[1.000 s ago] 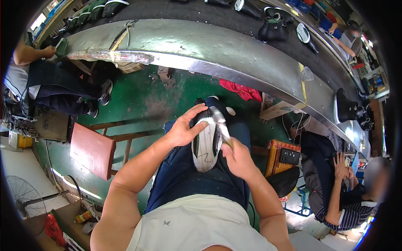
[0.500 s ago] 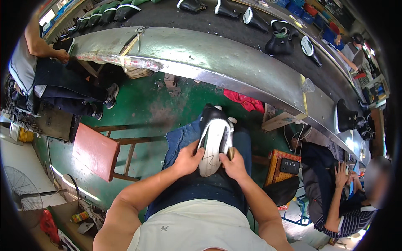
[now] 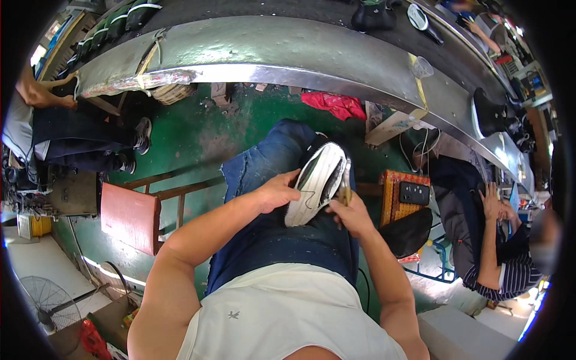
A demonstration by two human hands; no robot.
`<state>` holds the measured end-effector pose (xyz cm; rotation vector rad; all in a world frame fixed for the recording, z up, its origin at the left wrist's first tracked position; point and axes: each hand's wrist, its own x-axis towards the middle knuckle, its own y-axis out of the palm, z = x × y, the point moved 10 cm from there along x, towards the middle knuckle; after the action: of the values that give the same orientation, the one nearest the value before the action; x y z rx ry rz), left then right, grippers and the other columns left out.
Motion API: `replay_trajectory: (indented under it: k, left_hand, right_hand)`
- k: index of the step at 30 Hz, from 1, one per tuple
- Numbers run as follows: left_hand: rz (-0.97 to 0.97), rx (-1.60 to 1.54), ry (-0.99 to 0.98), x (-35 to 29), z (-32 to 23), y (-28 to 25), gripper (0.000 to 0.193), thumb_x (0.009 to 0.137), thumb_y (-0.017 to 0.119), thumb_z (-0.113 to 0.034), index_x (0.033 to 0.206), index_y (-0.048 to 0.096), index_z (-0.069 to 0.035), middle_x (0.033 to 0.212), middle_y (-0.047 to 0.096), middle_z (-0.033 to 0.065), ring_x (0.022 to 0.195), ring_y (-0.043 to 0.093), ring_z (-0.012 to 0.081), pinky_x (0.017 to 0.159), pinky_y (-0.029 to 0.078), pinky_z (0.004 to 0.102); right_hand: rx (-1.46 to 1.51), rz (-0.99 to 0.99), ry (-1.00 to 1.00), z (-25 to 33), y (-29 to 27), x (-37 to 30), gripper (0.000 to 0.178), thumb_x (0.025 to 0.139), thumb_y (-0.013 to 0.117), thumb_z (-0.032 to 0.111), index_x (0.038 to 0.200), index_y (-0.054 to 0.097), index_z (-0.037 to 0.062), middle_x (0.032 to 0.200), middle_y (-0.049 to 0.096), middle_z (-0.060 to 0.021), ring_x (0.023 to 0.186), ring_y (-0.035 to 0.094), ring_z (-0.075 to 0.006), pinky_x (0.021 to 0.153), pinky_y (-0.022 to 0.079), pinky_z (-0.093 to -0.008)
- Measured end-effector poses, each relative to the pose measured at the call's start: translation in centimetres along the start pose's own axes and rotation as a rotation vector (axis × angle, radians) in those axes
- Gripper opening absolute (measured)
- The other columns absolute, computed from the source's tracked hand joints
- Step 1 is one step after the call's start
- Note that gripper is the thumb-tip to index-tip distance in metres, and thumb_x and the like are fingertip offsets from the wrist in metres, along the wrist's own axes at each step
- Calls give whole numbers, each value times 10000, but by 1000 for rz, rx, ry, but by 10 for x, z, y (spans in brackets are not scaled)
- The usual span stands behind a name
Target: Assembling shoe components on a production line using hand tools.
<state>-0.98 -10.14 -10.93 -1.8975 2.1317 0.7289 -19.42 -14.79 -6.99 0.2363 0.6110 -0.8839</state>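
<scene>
A black shoe with a white sole (image 3: 319, 183) rests sole up on my lap, toe end slanting away to the right. My left hand (image 3: 277, 193) grips its left edge, thumb on the sole. On the other side my right hand (image 3: 353, 215) is closed around a slim tool (image 3: 347, 175) with a grey metal end and a brownish handle. That tool lies along the shoe's right edge; its exact kind is unclear. A dark opening shows between the sole and the upper on the right side.
A metal-edged bench (image 3: 252, 48) with a dark belt carries several shoes across the front. To my left stands a red-topped stool (image 3: 129, 217). A phone (image 3: 414, 192) lies on a woven seat (image 3: 393, 198) at right. Co-workers sit at both sides; a red cloth (image 3: 335, 105) lies under the bench.
The shoe has turned clockwise and moved slightly right and toward me. The tool in my right hand now shows along its right edge. The view has shifted.
</scene>
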Motion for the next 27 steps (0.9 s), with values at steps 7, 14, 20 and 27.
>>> replay_trajectory:
  k: [7, 14, 20, 27]
  left_hand:
    - [-189, 445, 114, -16, -17, 28, 1026, 851, 778, -194, 1615, 125, 12, 1507, 466, 279, 1392, 485, 342, 1165, 362, 347]
    - [-248, 569, 52, -12, -25, 34, 1023, 863, 769, -266, 1567, 134, 119, 1440, 482, 368, 1362, 507, 413, 1156, 382, 379]
    - [-294, 585, 71, -14, -19, 34, 1004, 881, 745, -271, 1539, 127, 169, 1465, 427, 400, 1393, 467, 432, 1170, 361, 381]
    - [-267, 526, 109, -14, -21, 34, 1010, 890, 736, -251, 1535, 89, 180, 1523, 341, 401, 1461, 377, 425, 1201, 310, 376]
  right_hand:
    - [-737, 33, -163, 20, -29, -63, 406, 968, 602, 196, 1287, 560, -51, 1015, 713, -202, 871, 708, -334, 826, 550, -430]
    - [-1092, 71, -409, 65, -10, -58, 591, 935, 613, 127, 1441, 425, -111, 1349, 549, -314, 1235, 553, -457, 1061, 458, -470]
    - [-1278, 273, -174, 97, -9, -41, 628, 934, 623, 125, 1460, 387, -123, 1421, 511, -323, 1299, 523, -454, 1105, 428, -458]
    - [-1263, 309, -326, 88, -10, -29, 623, 928, 622, 113, 1457, 394, -123, 1331, 573, -338, 1234, 575, -452, 1070, 458, -459]
